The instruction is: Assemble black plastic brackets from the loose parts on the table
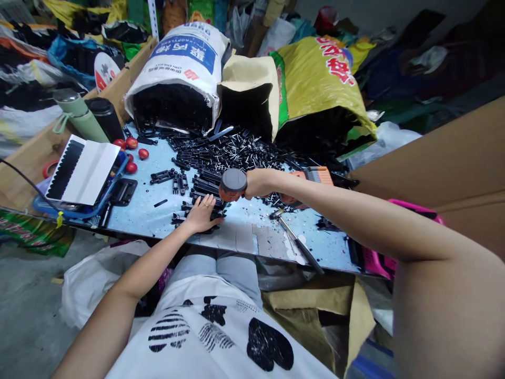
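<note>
My right hand (260, 182) is wrapped around the grip of an orange and grey cordless drill (233, 183). The round back end of the drill faces up, and its orange base shows to the right, beyond my wrist. Whatever the drill's tip touches is hidden beneath its body. With fingers spread, my left hand (203, 214) lies flat over a row of long black plastic parts (205, 185) on the blue table (152, 213). Behind both hands spreads a pile of screws (236, 153) mixed with small black pieces.
A white sack (179, 58), a paper sack (250, 71) and a yellow sack (315, 79) lie open at the back. A hammer (298, 242) rests at the front right. On the left are a blue tray (71, 210), red fruits (131, 142) and a green bottle (81, 113).
</note>
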A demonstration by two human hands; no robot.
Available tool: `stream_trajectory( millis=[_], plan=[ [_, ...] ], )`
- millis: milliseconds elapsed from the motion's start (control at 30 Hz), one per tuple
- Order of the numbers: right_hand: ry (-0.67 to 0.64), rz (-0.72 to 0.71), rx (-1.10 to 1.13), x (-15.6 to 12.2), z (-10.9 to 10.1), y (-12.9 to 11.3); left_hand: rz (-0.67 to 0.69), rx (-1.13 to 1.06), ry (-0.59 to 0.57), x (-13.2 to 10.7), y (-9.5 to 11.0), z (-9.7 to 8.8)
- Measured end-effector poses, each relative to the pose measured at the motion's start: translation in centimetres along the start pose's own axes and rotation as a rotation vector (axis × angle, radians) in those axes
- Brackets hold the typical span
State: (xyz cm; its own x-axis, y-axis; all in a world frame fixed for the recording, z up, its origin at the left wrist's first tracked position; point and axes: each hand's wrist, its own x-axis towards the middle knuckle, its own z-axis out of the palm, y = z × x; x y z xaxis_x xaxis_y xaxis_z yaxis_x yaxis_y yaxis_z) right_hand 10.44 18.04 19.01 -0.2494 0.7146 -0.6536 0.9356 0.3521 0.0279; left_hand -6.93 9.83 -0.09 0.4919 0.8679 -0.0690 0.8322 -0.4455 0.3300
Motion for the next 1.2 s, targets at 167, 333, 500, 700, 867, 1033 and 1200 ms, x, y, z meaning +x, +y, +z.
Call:
stream_trajectory(
  millis=[167, 333, 500, 700, 867, 1033, 1200],
  plan=[
    [0.067, -0.016, -0.160, -3.0, 0.4, -1.7, 0.029, 0.082, 0.035, -3.1, 0.4, 0.5],
    [-0.035, -0.067, -0.081, -3.1, 1.5, -2.5, 0.031, 0.140, 0.101, -4.3, 0.6, 1.2],
    [0.037, -0.047, -0.168, -4.2, 2.1, -3.2, 0.015, 0.141, 0.113, -4.0, 0.7, 1.1],
    [0.054, -0.102, -0.162, -6.0, 2.4, -4.4, 0.029, 0.152, 0.115, -4.5, 0.9, 1.0],
    [-0.046, -0.188, -0.096, -4.9, 3.1, -5.3, 0.073, 0.122, 0.079, -4.3, 0.4, 1.2],
    [0.086, -0.195, 0.060, -6.9, 6.2, -1.5, 0.046, 0.185, 0.111, -3.9, 0.4, 1.3],
    [0.193, -0.103, 0.652, -8.5, 11.7, 9.1, 0.177, 0.173, 0.205, -4.4, 0.9, 1.5]
  ],
)
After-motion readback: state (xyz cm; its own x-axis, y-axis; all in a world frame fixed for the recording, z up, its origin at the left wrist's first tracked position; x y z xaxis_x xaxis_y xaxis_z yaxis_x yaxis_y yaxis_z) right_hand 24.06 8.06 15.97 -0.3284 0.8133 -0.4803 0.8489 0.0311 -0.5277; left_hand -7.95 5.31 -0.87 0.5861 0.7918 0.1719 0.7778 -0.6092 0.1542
